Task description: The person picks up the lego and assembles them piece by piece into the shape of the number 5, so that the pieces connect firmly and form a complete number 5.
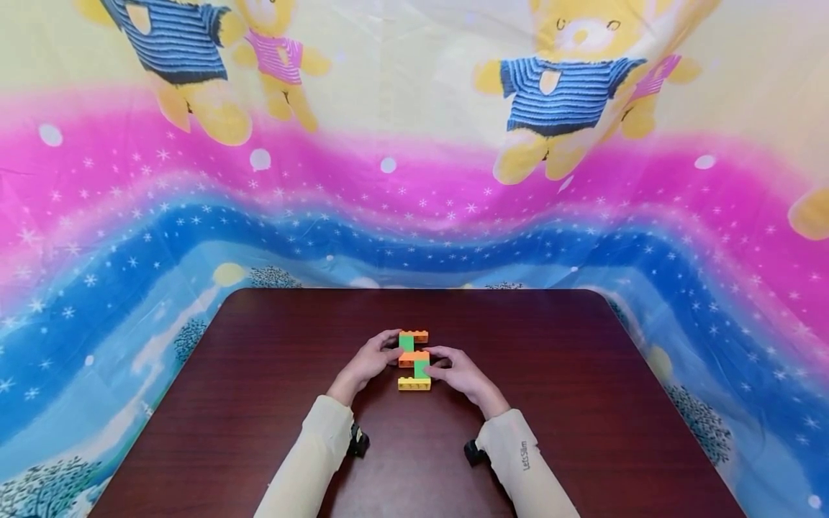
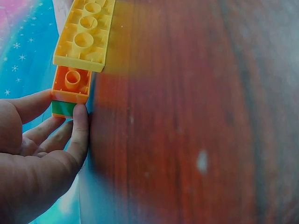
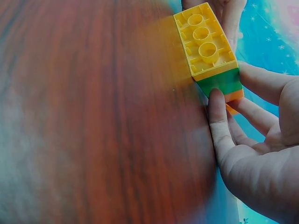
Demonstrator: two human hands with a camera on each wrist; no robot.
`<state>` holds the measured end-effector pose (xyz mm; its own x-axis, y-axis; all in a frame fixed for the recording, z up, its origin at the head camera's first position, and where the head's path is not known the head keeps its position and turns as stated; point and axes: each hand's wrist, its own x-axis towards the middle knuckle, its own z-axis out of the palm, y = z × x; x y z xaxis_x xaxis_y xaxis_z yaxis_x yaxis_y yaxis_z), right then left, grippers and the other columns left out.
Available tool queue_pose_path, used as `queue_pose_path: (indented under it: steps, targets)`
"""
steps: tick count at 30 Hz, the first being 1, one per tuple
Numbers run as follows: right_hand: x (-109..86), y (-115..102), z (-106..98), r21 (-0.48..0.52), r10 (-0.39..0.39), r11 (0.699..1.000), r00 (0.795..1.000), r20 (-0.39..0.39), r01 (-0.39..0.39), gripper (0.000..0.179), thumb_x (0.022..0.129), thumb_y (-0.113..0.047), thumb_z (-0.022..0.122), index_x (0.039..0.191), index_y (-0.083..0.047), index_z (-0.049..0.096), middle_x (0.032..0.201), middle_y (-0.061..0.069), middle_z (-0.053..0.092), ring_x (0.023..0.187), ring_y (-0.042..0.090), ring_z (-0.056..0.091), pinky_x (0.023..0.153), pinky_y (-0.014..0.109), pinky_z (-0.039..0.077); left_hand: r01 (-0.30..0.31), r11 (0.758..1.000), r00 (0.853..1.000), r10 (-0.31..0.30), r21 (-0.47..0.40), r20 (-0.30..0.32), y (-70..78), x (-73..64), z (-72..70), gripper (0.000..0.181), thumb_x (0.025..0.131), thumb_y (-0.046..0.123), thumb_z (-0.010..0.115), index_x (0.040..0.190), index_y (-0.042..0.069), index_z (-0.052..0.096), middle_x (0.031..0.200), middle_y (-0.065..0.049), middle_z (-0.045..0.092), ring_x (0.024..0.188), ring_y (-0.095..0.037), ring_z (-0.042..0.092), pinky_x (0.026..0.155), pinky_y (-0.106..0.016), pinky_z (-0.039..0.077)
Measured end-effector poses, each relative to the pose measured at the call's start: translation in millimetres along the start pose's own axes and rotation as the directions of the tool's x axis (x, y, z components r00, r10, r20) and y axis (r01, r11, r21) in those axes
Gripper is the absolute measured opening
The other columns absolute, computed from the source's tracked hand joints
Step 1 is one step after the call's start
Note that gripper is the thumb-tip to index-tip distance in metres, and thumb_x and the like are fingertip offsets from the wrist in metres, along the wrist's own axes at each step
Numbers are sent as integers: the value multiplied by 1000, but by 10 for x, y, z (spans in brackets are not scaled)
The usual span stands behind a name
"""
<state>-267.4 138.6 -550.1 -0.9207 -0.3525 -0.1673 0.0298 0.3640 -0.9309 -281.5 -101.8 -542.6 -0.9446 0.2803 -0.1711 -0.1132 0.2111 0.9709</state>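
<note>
A zigzag of joined toy building bricks lies on its side on the table, between the two hands. In the head view its yellow brick (image 1: 414, 384) is nearest the person, then a green brick (image 1: 422, 369), an orange brick (image 1: 414, 358), another green brick (image 1: 406, 343) and a far orange brick (image 1: 421, 336). My left hand (image 1: 374, 357) grips the far green brick from the left, thumb by the middle orange brick. From the right, my right hand (image 1: 458, 369) pinches the near green brick. Hollow tubes show in the yellow brick's underside (image 3: 205, 42) in the right wrist view.
The dark red-brown wooden table (image 1: 550, 345) has a rounded far edge. Behind it and along its sides hangs a cloth (image 1: 401, 187) printed with bears and snowflakes. A black wrist device (image 1: 358, 440) shows at the left sleeve, another device (image 1: 476, 452) at the right.
</note>
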Motion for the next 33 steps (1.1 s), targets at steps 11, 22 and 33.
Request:
queue_pose_path:
  steps: [11,22,33]
  targets:
    - [12,-5,2,4,7,1000,1000,6,-8,51,99,-23,72,146,-11,59,142,11,58,113,25,61,90,40,57,15,1000,1000,-15,11,-6,1,12,3,57,106,17,60,159,11,40,156,-16,49,127,-30,62,107,-46,52]
    - [36,-2,-5,-17,29,999,1000,4,-29,51,99,-25,72,147,-13,58,139,11,60,112,24,62,89,38,57,11,1000,1000,-11,20,-7,12,1,-1,56,106,17,59,158,9,40,157,-17,47,127,-32,62,107,-48,51]
    - [17,7,-2,-13,13,1000,1000,8,-13,48,99,-21,71,145,-12,60,143,10,59,113,25,62,93,44,57,27,999,1000,-27,26,-12,0,0,13,57,106,17,60,158,9,40,146,-16,56,129,-32,60,107,-47,52]
